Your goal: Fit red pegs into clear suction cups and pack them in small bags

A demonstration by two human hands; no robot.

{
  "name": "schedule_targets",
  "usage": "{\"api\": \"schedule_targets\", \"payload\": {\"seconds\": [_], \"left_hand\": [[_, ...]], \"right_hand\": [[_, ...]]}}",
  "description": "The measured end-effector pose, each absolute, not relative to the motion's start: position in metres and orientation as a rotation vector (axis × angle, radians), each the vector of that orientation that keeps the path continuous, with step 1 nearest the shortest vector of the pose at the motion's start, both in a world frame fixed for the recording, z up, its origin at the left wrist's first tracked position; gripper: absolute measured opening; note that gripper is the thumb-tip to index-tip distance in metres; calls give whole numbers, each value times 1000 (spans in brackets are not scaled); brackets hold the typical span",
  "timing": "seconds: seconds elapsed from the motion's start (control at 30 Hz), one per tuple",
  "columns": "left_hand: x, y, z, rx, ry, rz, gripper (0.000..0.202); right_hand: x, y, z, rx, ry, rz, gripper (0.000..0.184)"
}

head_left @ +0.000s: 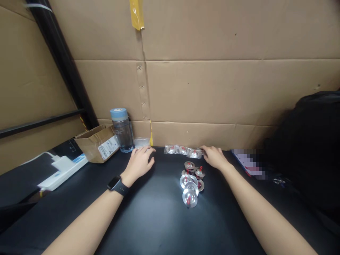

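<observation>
My left hand [140, 162] is open on the black table, palm down, thumb apart from its fingers. Just beyond its fingertips is a small stack of clear plastic bags [142, 142]. My right hand [215, 157] reaches to the back, its fingers stretched out at the right end of a bagged finger cymbal pair [194, 153]. Two more bagged cymbals, one in the middle [183, 150] and one at the left [171, 149], lie in a row with it. Between my forearms, loose silver finger cymbals [189, 197] with red loops lie in an overlapping pile.
Behind the table [159, 226] rises a cardboard wall [212, 92]. A blue-lidded water bottle [122, 131], an open cardboard box [97, 145] and a white power strip [62, 173] stand at the left. At the right are a black bulky item [308, 148] and a blurred-out flat item [248, 163].
</observation>
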State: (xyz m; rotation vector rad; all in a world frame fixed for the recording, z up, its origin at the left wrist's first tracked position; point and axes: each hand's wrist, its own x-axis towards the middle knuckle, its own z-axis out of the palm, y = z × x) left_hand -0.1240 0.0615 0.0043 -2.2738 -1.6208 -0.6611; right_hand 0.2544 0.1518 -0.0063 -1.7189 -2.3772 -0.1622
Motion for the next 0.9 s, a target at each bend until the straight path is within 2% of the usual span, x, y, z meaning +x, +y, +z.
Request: {"api": "schedule_targets", "payload": {"seconds": [0.2, 0.5, 0.7, 0.9], "left_hand": [[-115, 57, 4, -2375, -1563, -765, 28], [-68, 21, 13, -2737, -1284, -898, 48], [-54, 10, 13, -2927, -1216, -897, 45], [-54, 11, 10, -3210, -1087, -696, 42]], "right_hand": [[279, 150, 5, -1782, -2141, -103, 41], [240, 89, 29, -1256, -1886, 375, 25], [214, 55, 34, -985, -1756, 1040, 29], [210, 44, 29, -958, -1745, 1215, 30]]}}
